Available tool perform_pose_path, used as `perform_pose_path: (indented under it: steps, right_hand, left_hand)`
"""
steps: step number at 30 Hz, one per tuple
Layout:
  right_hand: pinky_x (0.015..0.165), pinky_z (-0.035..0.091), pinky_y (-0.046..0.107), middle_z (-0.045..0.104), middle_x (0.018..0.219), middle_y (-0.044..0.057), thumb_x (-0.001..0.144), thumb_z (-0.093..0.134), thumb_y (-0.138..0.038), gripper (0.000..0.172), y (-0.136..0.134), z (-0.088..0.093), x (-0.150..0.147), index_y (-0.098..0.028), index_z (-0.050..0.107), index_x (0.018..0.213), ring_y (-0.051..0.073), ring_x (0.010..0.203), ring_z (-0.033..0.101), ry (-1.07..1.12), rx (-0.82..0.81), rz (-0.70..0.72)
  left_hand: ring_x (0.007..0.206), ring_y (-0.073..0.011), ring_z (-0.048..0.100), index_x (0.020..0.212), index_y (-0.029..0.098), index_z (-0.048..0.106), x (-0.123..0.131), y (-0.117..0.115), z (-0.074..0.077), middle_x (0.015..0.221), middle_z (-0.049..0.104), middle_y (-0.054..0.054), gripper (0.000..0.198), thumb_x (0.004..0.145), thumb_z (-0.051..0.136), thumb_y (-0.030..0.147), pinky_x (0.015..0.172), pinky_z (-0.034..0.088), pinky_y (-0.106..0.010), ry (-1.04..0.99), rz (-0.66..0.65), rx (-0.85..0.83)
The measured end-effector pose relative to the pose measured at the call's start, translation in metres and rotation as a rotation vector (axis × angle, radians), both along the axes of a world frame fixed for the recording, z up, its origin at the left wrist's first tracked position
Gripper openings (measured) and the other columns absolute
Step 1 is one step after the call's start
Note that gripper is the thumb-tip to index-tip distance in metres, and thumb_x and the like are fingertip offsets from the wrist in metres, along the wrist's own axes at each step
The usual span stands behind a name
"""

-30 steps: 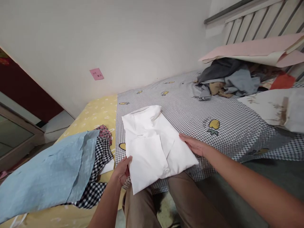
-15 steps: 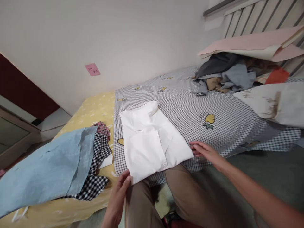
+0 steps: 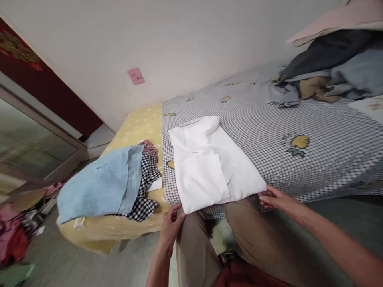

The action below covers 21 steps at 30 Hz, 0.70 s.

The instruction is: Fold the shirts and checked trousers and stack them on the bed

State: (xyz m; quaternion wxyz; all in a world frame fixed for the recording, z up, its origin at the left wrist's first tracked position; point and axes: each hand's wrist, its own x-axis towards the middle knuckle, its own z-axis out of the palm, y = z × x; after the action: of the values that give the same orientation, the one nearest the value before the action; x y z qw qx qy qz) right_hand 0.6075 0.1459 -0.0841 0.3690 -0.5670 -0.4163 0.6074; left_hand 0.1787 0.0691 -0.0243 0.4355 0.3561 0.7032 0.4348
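A folded white shirt [image 3: 200, 167] lies on the checked bedsheet in front of me, its near edge reaching over my knees. A squarish layer of cloth lies on top of its lower half. My left hand [image 3: 172, 225] is at the near left corner, thumb and fingers closed on the cloth's edge. At the near right corner, my right hand [image 3: 273, 198] pinches the fabric, with its other fingers bent beneath. Between the hands the shirt lies mostly flat, with small creases near the middle and top.
Left of the shirt, a light blue cloth [image 3: 98, 183] and black-and-white checked clothing [image 3: 148, 167] lie on a yellow sheet [image 3: 137, 119]. A heap of dark and grey clothes [image 3: 329, 59] sits at the back right. Red items [image 3: 16, 239] lie on the floor, far left.
My view has turned left, so the bed and shirt appear further right and more floor shows at left. Both hands stay at the shirt's near corners; the right fingers now close on its corner.
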Motion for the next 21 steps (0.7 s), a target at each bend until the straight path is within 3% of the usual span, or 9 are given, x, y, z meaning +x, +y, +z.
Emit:
perform_pose_path:
  steps: [7,12,21]
  right_hand:
    - [0.084,0.067,0.046,0.078,0.102,0.011,0.061,0.086,-0.056,0.052,-0.002,0.004,-0.012,-0.026,0.073,0.101,0.032,0.092,0.076,-0.048,0.014,-0.023]
    - [0.084,0.067,0.047,0.079,0.104,0.011,0.064,0.084,-0.057,0.048,-0.001,0.004,-0.015,-0.026,0.073,0.098,0.032,0.091,0.076,-0.07,0.045,-0.022]
    - [0.077,0.065,0.033,0.079,0.101,0.009,0.055,0.092,-0.049,0.05,-0.004,0.009,-0.022,-0.024,0.074,0.094,0.025,0.088,0.074,0.047,-0.049,-0.122]
  left_hand:
    - [0.085,-0.0184,0.056,0.103,0.021,0.075,0.008,-0.012,-0.007,0.089,0.06,-0.001,0.057,0.063,0.085,0.059,0.086,0.048,-0.034,0.09,0.055,0.017]
    - [0.089,-0.0209,0.052,0.097,0.02,0.078,0.013,-0.015,-0.006,0.091,0.054,-0.003,0.054,0.064,0.083,0.063,0.09,0.048,-0.037,0.179,0.049,0.043]
    - [0.077,-0.0184,0.046,0.113,0.02,0.074,0.024,-0.003,-0.002,0.085,0.046,0.001,0.063,0.06,0.08,0.053,0.084,0.048,-0.039,0.308,0.008,0.068]
